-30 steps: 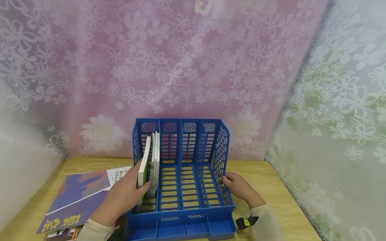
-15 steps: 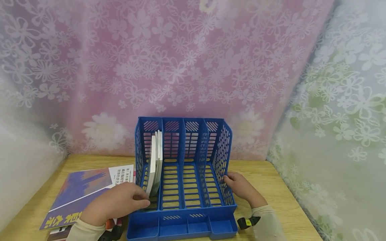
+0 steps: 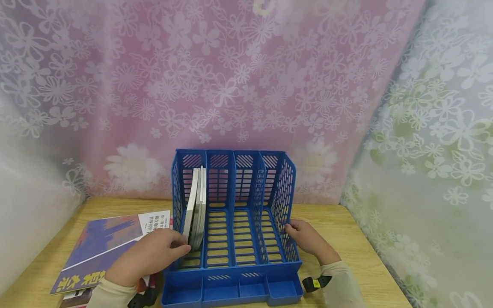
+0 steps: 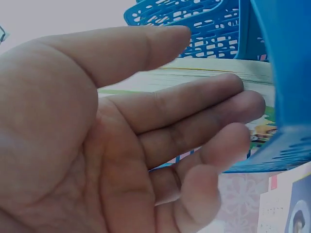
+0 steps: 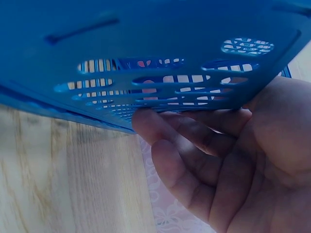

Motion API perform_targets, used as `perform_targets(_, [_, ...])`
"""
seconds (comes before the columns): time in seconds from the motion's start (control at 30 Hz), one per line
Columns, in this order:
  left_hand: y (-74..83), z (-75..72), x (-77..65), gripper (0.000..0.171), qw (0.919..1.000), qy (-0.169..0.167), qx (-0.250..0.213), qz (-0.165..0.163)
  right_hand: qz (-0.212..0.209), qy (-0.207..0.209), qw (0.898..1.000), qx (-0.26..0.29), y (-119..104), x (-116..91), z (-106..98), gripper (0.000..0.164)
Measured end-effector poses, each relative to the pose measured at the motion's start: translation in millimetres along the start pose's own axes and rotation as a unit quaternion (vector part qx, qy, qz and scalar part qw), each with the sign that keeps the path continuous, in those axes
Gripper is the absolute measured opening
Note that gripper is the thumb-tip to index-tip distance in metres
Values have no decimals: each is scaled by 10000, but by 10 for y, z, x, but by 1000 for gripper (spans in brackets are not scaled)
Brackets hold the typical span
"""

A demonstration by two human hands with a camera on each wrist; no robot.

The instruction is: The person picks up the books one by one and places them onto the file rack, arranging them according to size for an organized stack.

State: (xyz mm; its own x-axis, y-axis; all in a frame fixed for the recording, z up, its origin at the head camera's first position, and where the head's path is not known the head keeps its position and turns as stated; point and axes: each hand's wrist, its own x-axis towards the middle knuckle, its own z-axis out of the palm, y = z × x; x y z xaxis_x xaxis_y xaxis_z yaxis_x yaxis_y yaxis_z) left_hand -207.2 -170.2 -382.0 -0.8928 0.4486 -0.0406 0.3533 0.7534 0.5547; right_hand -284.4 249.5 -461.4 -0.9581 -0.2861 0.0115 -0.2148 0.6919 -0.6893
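Note:
A blue plastic desk file organizer (image 3: 219,266) with upright dividers stands on the table. Its leftmost compartment holds several thin books (image 3: 195,209), standing on edge and leaning slightly. My left hand (image 3: 154,254) is at the front of that compartment, its fingertips right by the lower front of the leftmost book. In the left wrist view, the thumb (image 4: 160,46) is extended and the fingers are loosely bent, with nothing between them. With its thumb at the front edge, my right hand (image 3: 306,237) grips the organizer's right side wall (image 5: 165,29), its fingers lying along the outside.
A purple-covered book (image 3: 111,244) lies flat on other books to the left of the organizer, partly behind my left arm. Shallow trays (image 3: 219,295) run along the organizer's front. A pink floral curtain (image 3: 239,85) hangs behind the wooden table (image 3: 331,218).
My left hand has let go of the leftmost book and drawn back to the compartment's front. That book now stands closer against the others. The right hand keeps its grip.

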Motion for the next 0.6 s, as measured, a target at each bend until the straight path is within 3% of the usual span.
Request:
perform_targets(0.2, [1, 30, 36, 21, 9997, -11, -131, 230, 54, 13, 10000, 25, -16, -1, -12, 30])
perform_targets(0.3, [14, 39, 38, 23, 9998, 74, -114, 164, 90, 6, 10000, 41, -18, 2, -16, 30])
perform_targets(0.5, [14, 42, 32, 19, 9974, 479, 244, -471, 94, -31, 9999, 108, -12, -3, -11, 29])
perform_targets(0.6, [9, 34, 60, 37, 9912, 751, 326, -1036, 77, -52, 9999, 121, -10, -10, -7, 30])
